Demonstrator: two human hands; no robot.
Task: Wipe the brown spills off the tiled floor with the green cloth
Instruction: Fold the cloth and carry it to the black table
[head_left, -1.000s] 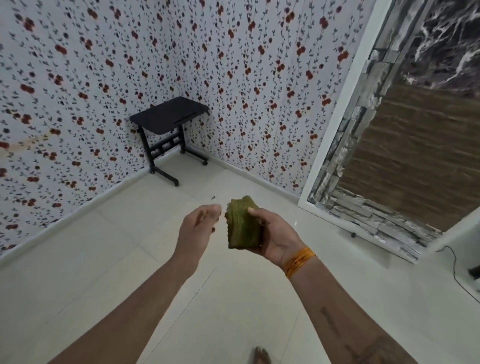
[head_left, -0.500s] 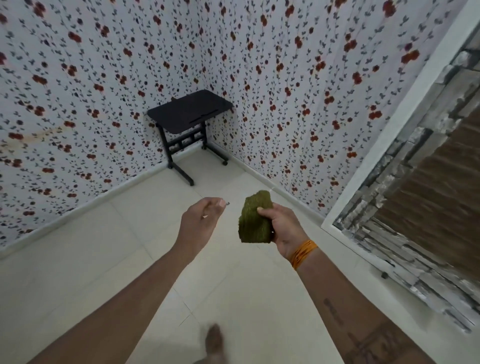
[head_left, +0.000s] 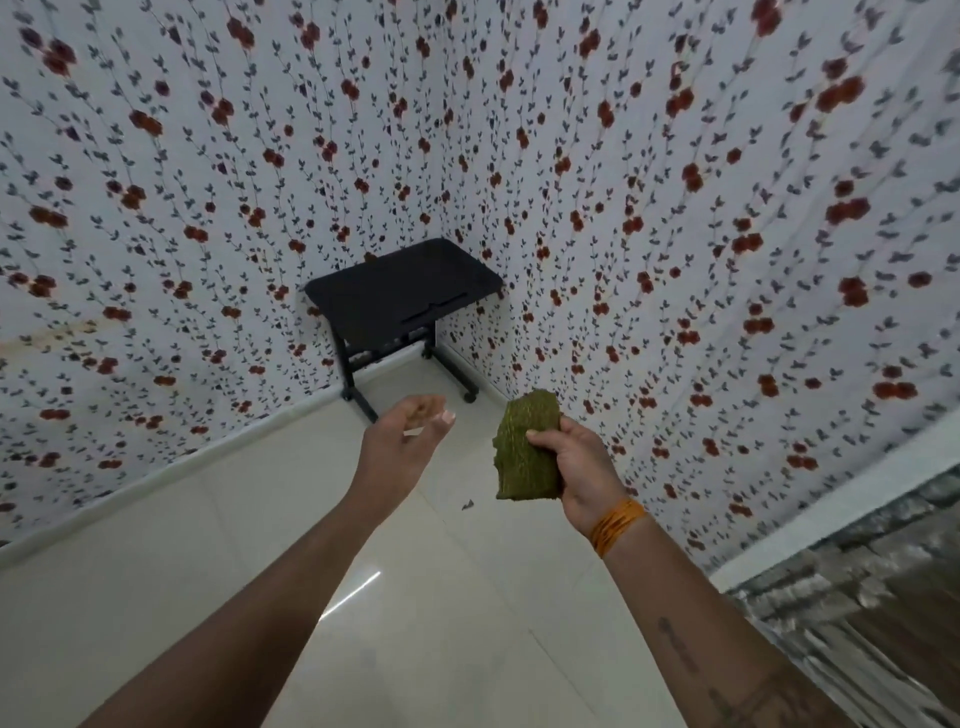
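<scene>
The right hand (head_left: 576, 467) grips the folded green cloth (head_left: 527, 452) in mid-air, its fingers hidden behind it. The left hand (head_left: 402, 447) hangs loosely curled, holding nothing, fingertips blurred. One small dark speck (head_left: 468, 504) marks the tiled floor (head_left: 182, 545).

left hand (head_left: 402, 441) loosely open, right hand (head_left: 576, 467) gripping

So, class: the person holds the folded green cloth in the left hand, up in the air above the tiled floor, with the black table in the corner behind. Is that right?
Not quite. The head view shows the right hand, the one with the orange wristband, gripping the green cloth. The left hand holds no cloth. The rest stands: the cloth is above the tiled floor, and the black table is in the corner.
</scene>
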